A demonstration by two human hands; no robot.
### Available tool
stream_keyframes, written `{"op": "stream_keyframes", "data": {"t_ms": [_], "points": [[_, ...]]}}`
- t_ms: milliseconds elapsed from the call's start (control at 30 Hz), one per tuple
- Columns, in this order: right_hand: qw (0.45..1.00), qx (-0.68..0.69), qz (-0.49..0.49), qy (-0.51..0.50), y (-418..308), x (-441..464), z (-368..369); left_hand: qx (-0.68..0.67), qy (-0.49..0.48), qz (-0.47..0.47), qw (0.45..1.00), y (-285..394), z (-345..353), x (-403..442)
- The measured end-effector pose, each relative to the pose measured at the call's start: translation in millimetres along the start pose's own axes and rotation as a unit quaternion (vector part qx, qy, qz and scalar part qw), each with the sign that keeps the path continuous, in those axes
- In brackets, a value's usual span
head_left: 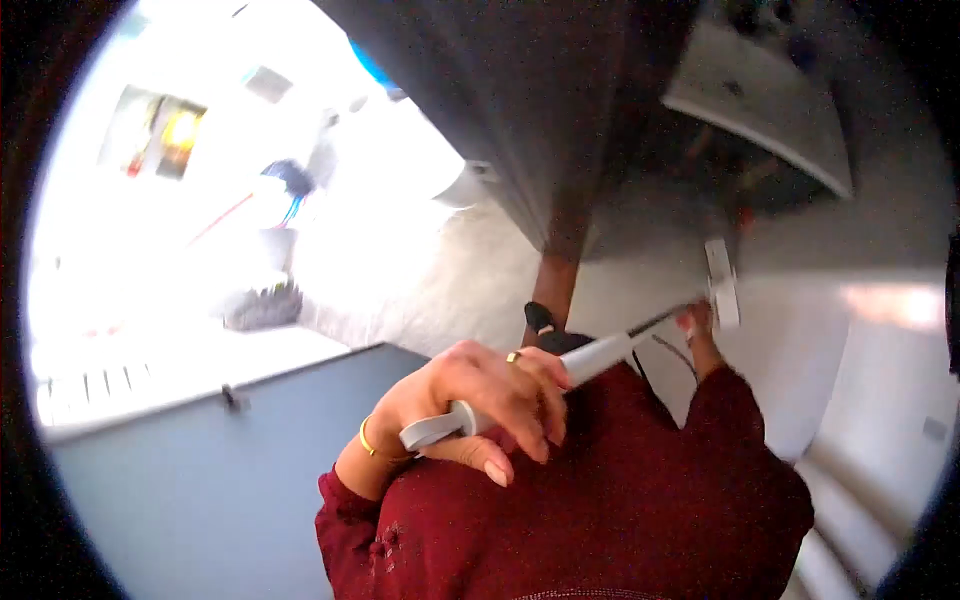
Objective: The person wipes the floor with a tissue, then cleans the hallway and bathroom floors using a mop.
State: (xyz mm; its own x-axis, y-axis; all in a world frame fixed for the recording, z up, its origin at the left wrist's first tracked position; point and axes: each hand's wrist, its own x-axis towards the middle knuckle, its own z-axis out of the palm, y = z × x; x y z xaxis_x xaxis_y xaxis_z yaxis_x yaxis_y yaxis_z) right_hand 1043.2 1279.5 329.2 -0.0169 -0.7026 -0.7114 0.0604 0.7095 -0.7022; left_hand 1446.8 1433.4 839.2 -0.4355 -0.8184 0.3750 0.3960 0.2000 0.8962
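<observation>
My left hand [490,395], with a gold ring and a yellow bangle, is wrapped round the white handle of a rod [600,358]. A pale loop strap hangs at the handle's near end. The rod's thin dark shaft runs to the right, to my right hand [698,322], which is smaller in view and slightly blurred. Its fingers are closed at the shaft's far end. Just beyond those fingers is a white oblong piece [721,284]. The rod lies across the front of my maroon top.
A blue-grey panel [220,480] with a small dark latch fills the lower left. Overexposed, blurred items lie beyond it. A large dark surface [500,90] spans the top, beside a brown post [557,280]. A pale curved panel [765,105] is at upper right.
</observation>
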Motion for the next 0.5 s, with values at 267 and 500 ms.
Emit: {"op": "stream_keyframes", "data": {"t_ms": [267, 500], "points": [[0.731, -0.552, -0.326, 0.233, -20.0, -77.7, 59.7, 0.073, -0.131, -0.048, 0.988, -5.0, -23.0, 18.3], [0.88, -0.323, -0.203, 0.284, 3.1, -92.0, 146.6, 0.132, -0.201, -0.061, 0.969, 22.4, -88.0, -15.5]]}}
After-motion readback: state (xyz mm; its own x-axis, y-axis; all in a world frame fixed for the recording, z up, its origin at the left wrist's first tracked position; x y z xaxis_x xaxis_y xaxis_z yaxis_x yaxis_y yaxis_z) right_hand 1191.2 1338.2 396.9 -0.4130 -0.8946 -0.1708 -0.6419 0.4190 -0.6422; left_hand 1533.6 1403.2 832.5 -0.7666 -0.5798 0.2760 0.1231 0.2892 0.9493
